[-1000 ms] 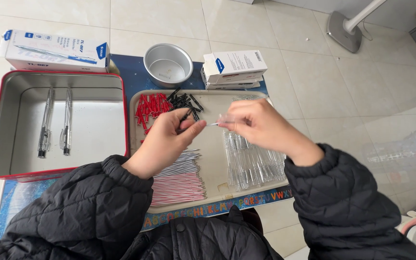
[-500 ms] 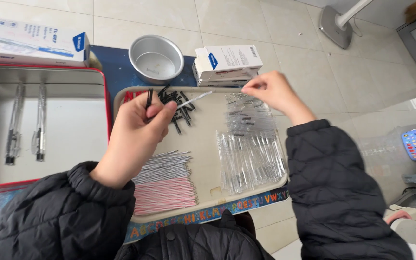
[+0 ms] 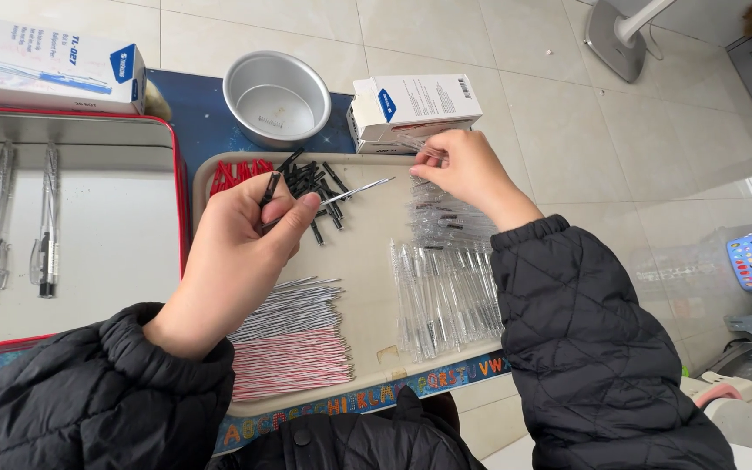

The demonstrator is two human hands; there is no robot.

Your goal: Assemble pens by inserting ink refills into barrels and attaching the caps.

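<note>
Where tile floor (image 3: 498, 52) shows – beige tray (image 3: 367, 252), blue mat (image 3: 193, 113)

Left hand (image 3: 241, 248) raised in the left-centre of the view, back of hand toward the camera, wrist straight, forearm running down-left into a black quilted sleeve (image 3: 89, 396). Fingers curled inward, thumb and forefinger pinched together near the top of the hand, fingertips pointing up and right. Right hand (image 3: 467, 165) extended farther forward, upper centre-right, knuckles up, fingers bent and bunched at the tips in a fine pinch, fingertips pointing left. Right wrist slightly flexed; right forearm angled down-right, covered by a matching black quilted cuff (image 3: 537, 239). Hands well apart, not touching.
</note>
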